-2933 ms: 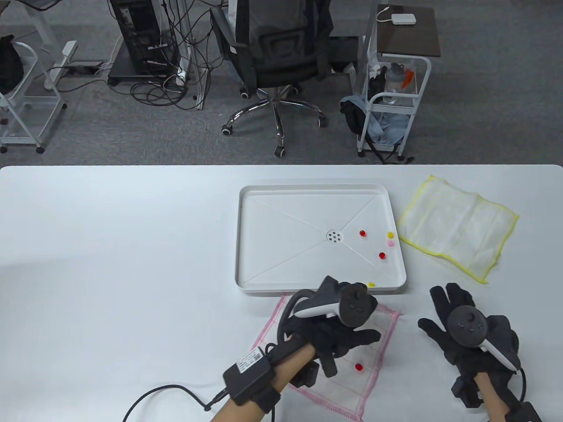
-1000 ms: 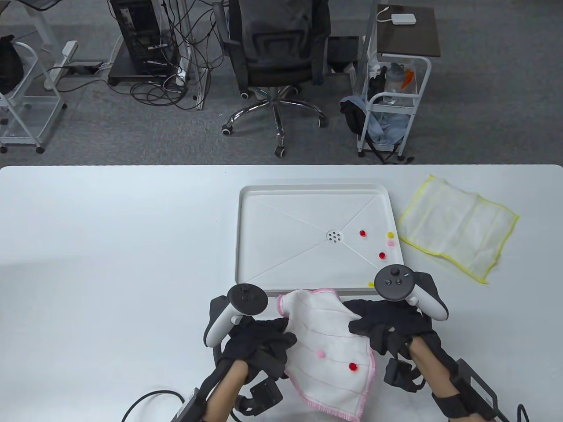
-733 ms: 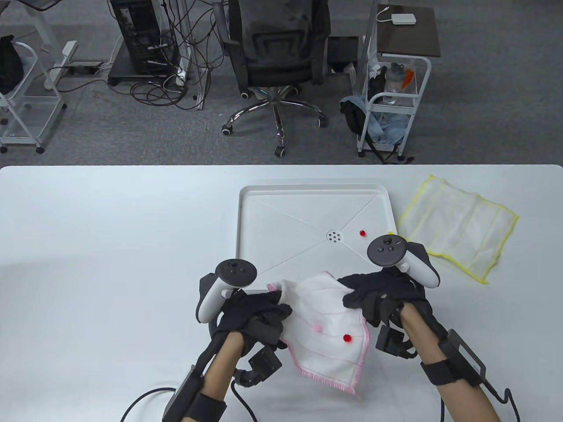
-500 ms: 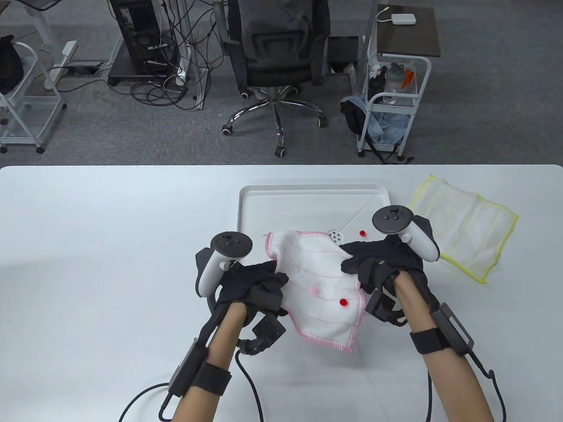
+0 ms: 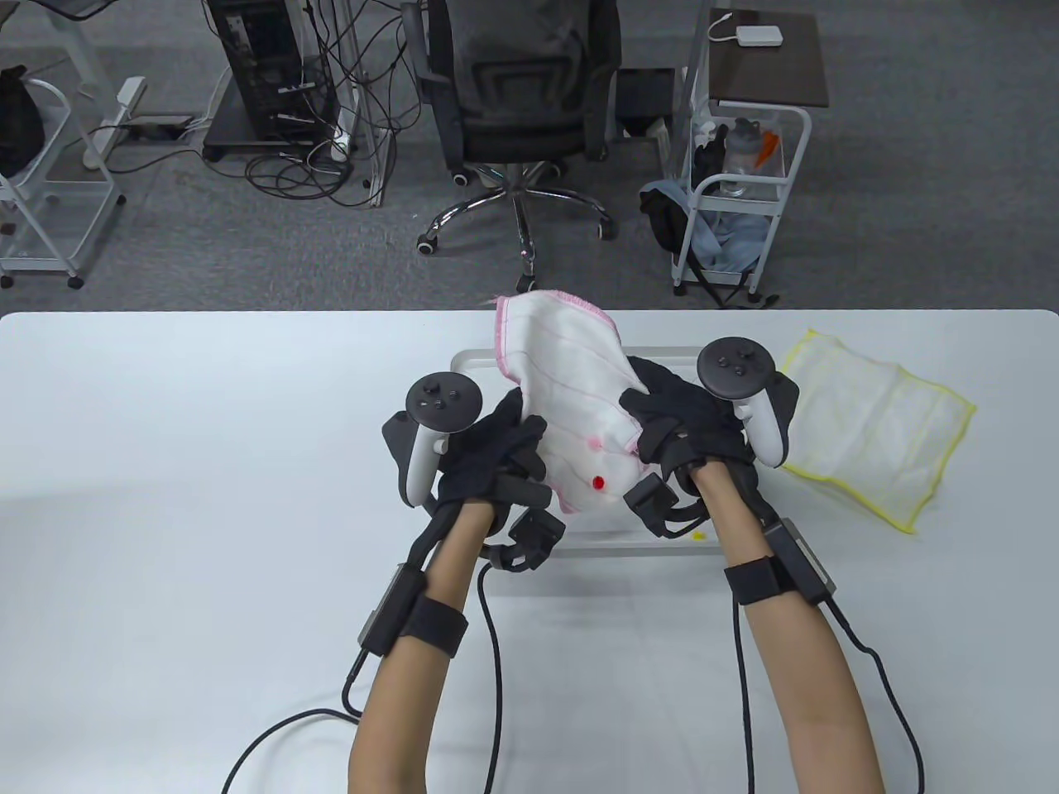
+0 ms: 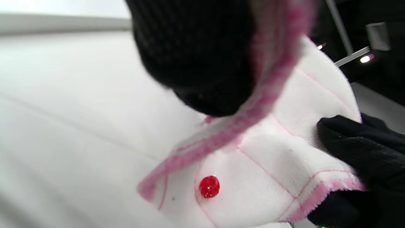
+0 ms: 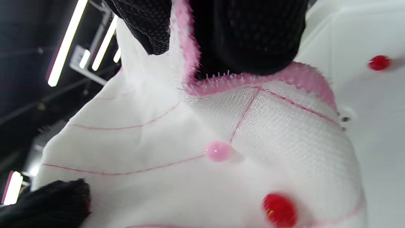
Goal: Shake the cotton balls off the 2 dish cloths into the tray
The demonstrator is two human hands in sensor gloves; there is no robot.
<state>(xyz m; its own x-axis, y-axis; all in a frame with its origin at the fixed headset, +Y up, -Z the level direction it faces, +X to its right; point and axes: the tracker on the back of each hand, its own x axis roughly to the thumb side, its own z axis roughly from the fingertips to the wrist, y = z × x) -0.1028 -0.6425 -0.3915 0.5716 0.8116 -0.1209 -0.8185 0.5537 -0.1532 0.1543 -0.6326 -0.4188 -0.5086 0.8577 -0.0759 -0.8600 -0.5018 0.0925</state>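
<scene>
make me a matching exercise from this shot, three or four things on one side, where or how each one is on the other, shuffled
Things:
1. pink-edged dish cloth
2. yellow-edged dish cloth
3. red cotton ball
4. tray

States:
A. lying flat on the table, right of the tray
B. held up by left hand and right hand
C. sitting on the held cloth
D. under the raised cloth

Pairs: 1-B, 2-A, 3-C, 4-D

Both hands are holding the pink cloth (image 5: 571, 389) up over the tray (image 5: 463, 360), the left hand (image 5: 488, 455) gripping its left edge and the right hand (image 5: 687, 422) its right edge. A red ball (image 5: 598, 480) and a pink ball (image 5: 592, 444) are sitting on it. The yellow cloth (image 5: 869, 422) is lying flat right of the tray.
</scene>
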